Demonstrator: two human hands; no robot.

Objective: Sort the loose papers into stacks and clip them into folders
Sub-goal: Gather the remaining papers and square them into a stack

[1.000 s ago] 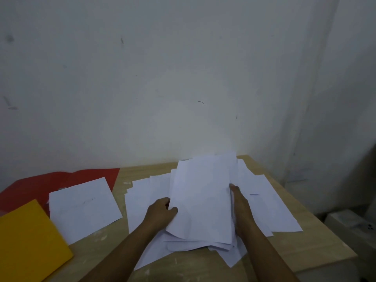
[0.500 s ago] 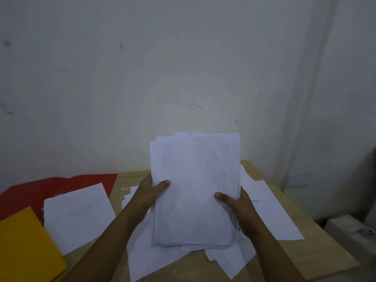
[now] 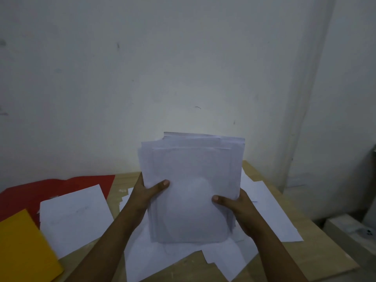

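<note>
An upright bundle of white papers [image 3: 191, 180] stands on its bottom edge over the table, its top edges uneven. My left hand [image 3: 146, 192] grips its left edge with the thumb across the front. My right hand [image 3: 234, 208] grips the right edge, thumb on the front sheet. More loose white sheets [image 3: 270, 216] lie spread flat under and to the right of the bundle. A separate white stack [image 3: 75, 216] lies at the left, partly on a red folder [image 3: 26, 194]. A yellow folder [image 3: 22, 251] sits at the near left.
The wooden table [image 3: 317, 261] ends at the right and near edges. A white wall rises directly behind it. A pale box-like object [image 3: 350, 231] sits lower down past the table's right edge.
Both hands gathered the spread sheets off the table and raised them upright into one bundle; since half a second ago the bundle stays upright and the view came slightly closer.
</note>
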